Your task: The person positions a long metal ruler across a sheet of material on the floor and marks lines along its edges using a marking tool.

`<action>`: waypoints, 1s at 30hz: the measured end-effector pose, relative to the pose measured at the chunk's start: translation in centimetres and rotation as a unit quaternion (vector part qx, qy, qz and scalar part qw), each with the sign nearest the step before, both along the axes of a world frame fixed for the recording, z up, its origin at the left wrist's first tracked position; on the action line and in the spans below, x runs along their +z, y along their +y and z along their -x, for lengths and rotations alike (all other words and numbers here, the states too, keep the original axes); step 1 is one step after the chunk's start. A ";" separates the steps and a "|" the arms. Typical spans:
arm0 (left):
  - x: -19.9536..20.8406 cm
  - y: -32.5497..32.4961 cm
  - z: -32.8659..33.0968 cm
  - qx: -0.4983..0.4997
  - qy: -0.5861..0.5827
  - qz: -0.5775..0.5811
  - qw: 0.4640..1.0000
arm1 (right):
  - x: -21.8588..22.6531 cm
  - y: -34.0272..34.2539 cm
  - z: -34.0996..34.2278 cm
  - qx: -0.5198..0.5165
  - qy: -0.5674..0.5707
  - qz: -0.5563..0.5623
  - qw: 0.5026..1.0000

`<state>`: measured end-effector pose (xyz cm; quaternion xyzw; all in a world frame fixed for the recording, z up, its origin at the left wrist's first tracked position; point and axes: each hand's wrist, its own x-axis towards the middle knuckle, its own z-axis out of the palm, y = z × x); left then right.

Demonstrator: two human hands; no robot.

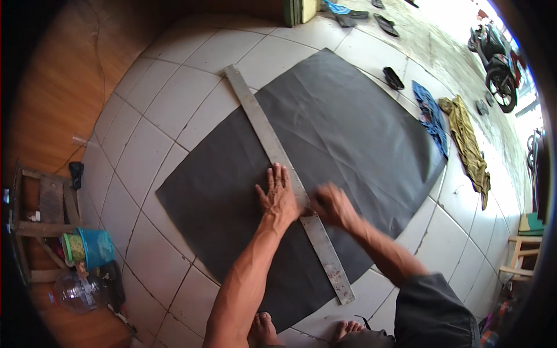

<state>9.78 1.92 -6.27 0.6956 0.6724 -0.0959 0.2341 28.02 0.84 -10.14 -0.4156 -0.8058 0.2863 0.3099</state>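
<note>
Left hand (pixel 279 194) flat, pinning long grey metal straightedge (pixel 287 174) on dark sheet (pixel 348 133); right hand (pixel 332 206) blurred, grip unclear. Gotta press firm, no slipping.

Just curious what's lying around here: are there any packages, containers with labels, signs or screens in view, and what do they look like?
No signs or screens show.
Blue bucket: lower left by the wooden stand, round, tilted, bright blue.
Green container: tucked against the bucket, round, green with a pale rim.
Clear bottle: lower left on the floor, rounded, see-through; any label is too small to tell.
</note>
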 end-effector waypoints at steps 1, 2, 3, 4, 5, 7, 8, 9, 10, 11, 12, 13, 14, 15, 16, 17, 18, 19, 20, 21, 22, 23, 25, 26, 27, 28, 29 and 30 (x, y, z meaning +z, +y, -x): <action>0.0 0.3 -0.3 0.004 -0.006 0.008 1.000 | 1.1 -5.1 -2.6 0.000 -0.070 0.023 0.997; 0.1 0.5 -0.5 0.012 -0.006 0.016 1.000 | 0.8 -10.1 -5.1 0.015 -0.042 -0.003 0.999; 0.1 0.7 -0.7 0.006 -0.009 0.011 1.000 | 2.1 -14.6 -7.2 0.011 -0.074 0.044 0.996; -0.1 0.5 -0.3 0.011 -0.007 0.011 1.000 | 3.8 -18.1 -8.4 0.004 -0.077 0.119 0.990; 0.1 0.3 0.1 0.014 -0.004 0.012 1.000 | 4.7 -20.9 -9.4 0.010 -0.092 0.155 0.984; 0.3 0.4 0.2 0.008 -0.007 0.014 1.000 | 5.1 -22.8 -9.8 -0.022 -0.050 0.173 0.983; 0.4 0.5 0.0 0.008 -0.009 0.013 1.000 | 5.4 -22.1 -9.9 -0.018 -0.077 0.227 0.971; 0.4 0.5 0.0 0.010 -0.010 0.013 1.000 | 5.6 -21.0 -9.8 -0.012 -0.103 0.281 0.954; 0.4 0.6 -0.4 0.008 -0.012 0.011 1.000 | 4.2 -18.5 -9.5 0.033 -0.155 0.251 0.955; 0.3 0.5 -0.1 0.010 -0.010 0.014 1.000 | 3.2 -15.4 -8.1 0.034 -0.135 0.226 0.964; 0.1 0.4 0.2 0.015 -0.009 0.018 1.000 | 2.6 -11.9 -6.3 0.035 -0.117 0.203 0.972; -0.1 0.2 0.4 0.020 -0.005 0.019 1.000 | 1.8 -8.1 -4.7 0.032 -0.072 0.187 0.979; -0.3 0.0 0.6 0.021 -0.010 0.014 1.000 | 1.7 -3.9 -2.7 0.039 -0.089 0.159 0.982; -0.4 0.0 0.6 0.021 -0.016 0.010 1.000 | 0.9 0.1 -0.7 0.037 -0.083 0.132 0.987; -0.7 0.0 0.0 0.019 -0.021 0.017 0.999 | -0.7 4.4 0.5 0.053 -0.110 0.116 0.986; -0.6 -0.2 0.2 0.016 -0.024 0.003 1.000 | -0.8 8.5 2.6 0.047 -0.110 0.066 0.991; -0.5 -0.1 0.2 0.013 -0.022 0.004 1.000 | -1.0 12.6 4.5 0.060 -0.119 0.038 0.990; 0.0 0.2 -0.7 0.007 -0.027 0.004 1.000 | -2.3 17.1 5.3 0.044 -0.165 0.004 0.985; 0.3 0.3 -0.9 0.010 -0.027 0.008 1.000 | -1.8 20.8 6.9 0.070 -0.102 -0.034 0.992; 0.4 0.2 -0.8 0.019 -0.022 0.019 0.999 | -1.4 24.1 8.8 0.037 -0.109 -0.050 0.992; 0.5 0.1 -0.6 0.021 -0.034 0.008 0.999 | -0.9 26.9 10.5 0.024 -0.081 -0.082 0.993; 0.3 0.1 -0.4 0.022 -0.048 -0.003 0.999 | -0.7 29.2 12.3 -0.002 -0.099 -0.052 0.994; 0.1 0.0 0.6 0.026 -0.033 0.003 0.999 | 0.1 31.1 15.7 -0.035 0.007 -0.045 0.998; 0.0 0.1 0.3 0.022 -0.041 -0.002 0.999 | -0.1 32.0 16.1 -0.067 -0.006 -0.032 0.997; 0.0 0.2 -0.1 0.015 -0.051 -0.007 0.999 | -0.3 32.5 15.9 -0.101 -0.021 -0.020 0.994; -0.4 0.1 0.1 0.018 -0.051 -0.007 0.999 | -0.5 32.2 16.0 -0.099 -0.018 -0.018 0.995; -0.6 0.0 0.2 0.018 -0.050 -0.006 0.999 | -0.7 31.5 15.6 -0.088 -0.001 -0.031 0.996; -0.7 0.0 0.1 0.018 -0.053 -0.015 0.998 | -0.8 30.7 15.0 -0.079 0.015 -0.045 0.996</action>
